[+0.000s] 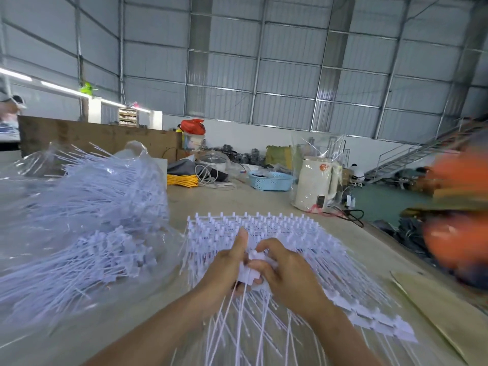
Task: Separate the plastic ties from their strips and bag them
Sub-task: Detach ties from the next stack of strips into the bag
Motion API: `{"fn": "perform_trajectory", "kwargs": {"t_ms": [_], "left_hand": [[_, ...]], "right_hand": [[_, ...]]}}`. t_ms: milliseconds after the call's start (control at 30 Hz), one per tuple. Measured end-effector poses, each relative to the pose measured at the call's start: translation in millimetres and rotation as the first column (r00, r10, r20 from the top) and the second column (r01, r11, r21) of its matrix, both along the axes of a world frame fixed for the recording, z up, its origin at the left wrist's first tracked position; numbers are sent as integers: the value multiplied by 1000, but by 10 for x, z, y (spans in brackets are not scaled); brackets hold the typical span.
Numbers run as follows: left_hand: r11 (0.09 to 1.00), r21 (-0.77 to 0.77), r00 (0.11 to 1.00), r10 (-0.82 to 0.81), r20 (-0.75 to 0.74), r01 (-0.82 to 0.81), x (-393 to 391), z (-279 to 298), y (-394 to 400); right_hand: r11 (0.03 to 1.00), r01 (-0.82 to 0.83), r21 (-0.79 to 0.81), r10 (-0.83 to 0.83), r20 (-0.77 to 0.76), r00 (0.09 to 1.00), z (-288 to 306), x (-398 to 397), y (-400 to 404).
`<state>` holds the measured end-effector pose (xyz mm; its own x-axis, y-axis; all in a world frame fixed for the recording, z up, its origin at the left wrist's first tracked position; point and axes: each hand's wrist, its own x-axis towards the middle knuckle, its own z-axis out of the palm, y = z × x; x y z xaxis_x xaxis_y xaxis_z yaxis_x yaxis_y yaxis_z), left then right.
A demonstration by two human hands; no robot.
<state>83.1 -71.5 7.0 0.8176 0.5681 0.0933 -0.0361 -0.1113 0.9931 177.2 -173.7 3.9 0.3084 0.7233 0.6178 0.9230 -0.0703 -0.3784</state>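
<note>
Your left hand and right hand both pinch a small bundle of white ties above the fanned tie strips on the surface, beside the clear bag of loose ties.

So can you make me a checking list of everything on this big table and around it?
Surface: pale table, wide and long.
Job's things: white plastic ties on strips stacked in front; clear bag at left stuffed with ties.
Clutter: blue basket, white kettle in plastic wrap, red bag on a container.
Hands: left hand and right hand both pinch a small bunch of tie heads.
Cables: yellow coil, white cord, black cord.
Surroundings: metal warehouse walls, staircase at right.
</note>
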Motion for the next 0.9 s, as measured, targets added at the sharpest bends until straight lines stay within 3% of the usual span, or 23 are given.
{"fn": "perform_trajectory", "kwargs": {"t_ms": [133, 300, 567, 900], "left_hand": [[986, 164, 998, -46, 35, 39, 0, -50, -16], [985, 129, 987, 97, 130, -114, 26, -113, 117], [949, 298, 995, 96, 35, -103, 12, -173, 111], [984, -130, 979, 96, -181, -120, -14, -36, 168]], "right_hand": [[984, -115, -135, 104, -85, 991, -11, 13, -20], [968, -131, -212, 83, -219, 972, -37, 131, -48], [983, -68, -173, 40, -163, 986, -114, 156, -20], [973, 90, -214, -58, 150, 987, -98, 66, 10]]}}
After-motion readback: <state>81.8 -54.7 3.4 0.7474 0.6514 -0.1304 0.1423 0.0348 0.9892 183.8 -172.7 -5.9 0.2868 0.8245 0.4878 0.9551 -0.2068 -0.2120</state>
